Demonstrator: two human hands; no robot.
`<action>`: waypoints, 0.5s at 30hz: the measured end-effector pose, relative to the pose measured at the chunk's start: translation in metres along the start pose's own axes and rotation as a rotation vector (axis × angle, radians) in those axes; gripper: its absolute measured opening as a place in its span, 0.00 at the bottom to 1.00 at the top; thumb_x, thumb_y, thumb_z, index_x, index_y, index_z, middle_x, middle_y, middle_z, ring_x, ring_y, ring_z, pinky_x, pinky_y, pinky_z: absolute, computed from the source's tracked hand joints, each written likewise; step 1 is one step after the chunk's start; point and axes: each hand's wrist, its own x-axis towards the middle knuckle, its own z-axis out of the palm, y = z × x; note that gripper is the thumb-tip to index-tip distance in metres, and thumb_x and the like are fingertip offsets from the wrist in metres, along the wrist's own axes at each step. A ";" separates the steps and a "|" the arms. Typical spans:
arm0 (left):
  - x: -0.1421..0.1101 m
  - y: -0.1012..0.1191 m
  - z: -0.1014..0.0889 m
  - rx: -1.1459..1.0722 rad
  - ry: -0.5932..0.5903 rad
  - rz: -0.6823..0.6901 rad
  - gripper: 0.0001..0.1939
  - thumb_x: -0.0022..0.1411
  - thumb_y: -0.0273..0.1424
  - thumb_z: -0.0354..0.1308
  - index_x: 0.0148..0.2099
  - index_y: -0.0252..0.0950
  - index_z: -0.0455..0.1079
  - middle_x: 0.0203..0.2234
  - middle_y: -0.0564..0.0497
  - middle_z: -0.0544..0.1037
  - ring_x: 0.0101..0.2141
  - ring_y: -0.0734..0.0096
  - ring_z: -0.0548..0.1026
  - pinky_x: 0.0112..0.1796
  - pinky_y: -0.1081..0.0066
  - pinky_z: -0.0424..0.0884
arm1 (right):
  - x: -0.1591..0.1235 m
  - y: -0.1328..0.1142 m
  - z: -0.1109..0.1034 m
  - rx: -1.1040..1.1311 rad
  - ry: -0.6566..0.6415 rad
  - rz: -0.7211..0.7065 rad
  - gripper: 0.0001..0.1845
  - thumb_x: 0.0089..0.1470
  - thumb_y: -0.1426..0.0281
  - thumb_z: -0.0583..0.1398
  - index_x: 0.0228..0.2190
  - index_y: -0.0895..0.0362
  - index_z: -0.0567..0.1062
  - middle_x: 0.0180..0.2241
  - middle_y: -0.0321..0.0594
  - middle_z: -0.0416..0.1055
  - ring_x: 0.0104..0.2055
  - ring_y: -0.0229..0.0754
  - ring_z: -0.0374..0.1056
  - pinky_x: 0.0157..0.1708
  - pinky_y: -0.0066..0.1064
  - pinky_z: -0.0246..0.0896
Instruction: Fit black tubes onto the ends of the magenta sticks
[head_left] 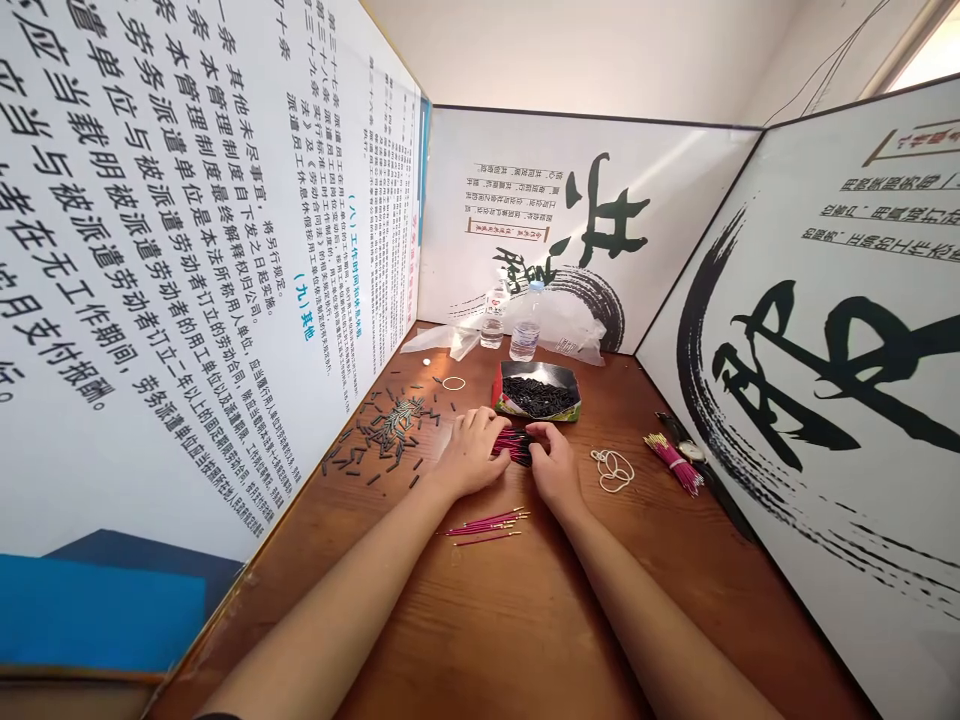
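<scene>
Between the left hand (471, 455) and right hand (556, 468), fingers curled around it, lies a dark-ended magenta bundle (513, 446); rightward, another bundle (677, 466) is already banded; nearer, loose sticks (491, 522) lie ungathered; beyond, black pieces (536, 395) remain boxed.

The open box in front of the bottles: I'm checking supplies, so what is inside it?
The box holds a heap of small black pieces. Only the heap's upper layer shows; anything beneath it is covered, and so is the bottom of the box.
</scene>
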 end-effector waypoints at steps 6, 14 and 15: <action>0.010 0.006 0.003 0.086 0.003 -0.032 0.09 0.65 0.32 0.47 0.38 0.39 0.69 0.39 0.46 0.70 0.45 0.59 0.64 0.46 0.58 0.59 | 0.000 0.003 0.000 -0.068 -0.015 -0.025 0.14 0.46 0.70 0.52 0.35 0.56 0.73 0.38 0.44 0.74 0.43 0.49 0.67 0.47 0.41 0.61; 0.011 0.006 0.009 0.082 -0.054 -0.047 0.08 0.64 0.31 0.49 0.42 0.39 0.68 0.42 0.45 0.70 0.46 0.57 0.63 0.47 0.57 0.59 | -0.001 0.001 0.001 -0.072 -0.023 -0.015 0.14 0.47 0.71 0.52 0.36 0.55 0.74 0.39 0.43 0.74 0.43 0.49 0.67 0.47 0.41 0.61; 0.011 0.006 0.010 0.077 -0.053 -0.045 0.08 0.64 0.31 0.49 0.42 0.39 0.68 0.42 0.45 0.69 0.46 0.57 0.63 0.47 0.57 0.59 | -0.001 0.000 0.000 -0.083 -0.024 -0.018 0.14 0.47 0.71 0.52 0.36 0.55 0.74 0.39 0.43 0.74 0.43 0.49 0.67 0.47 0.42 0.60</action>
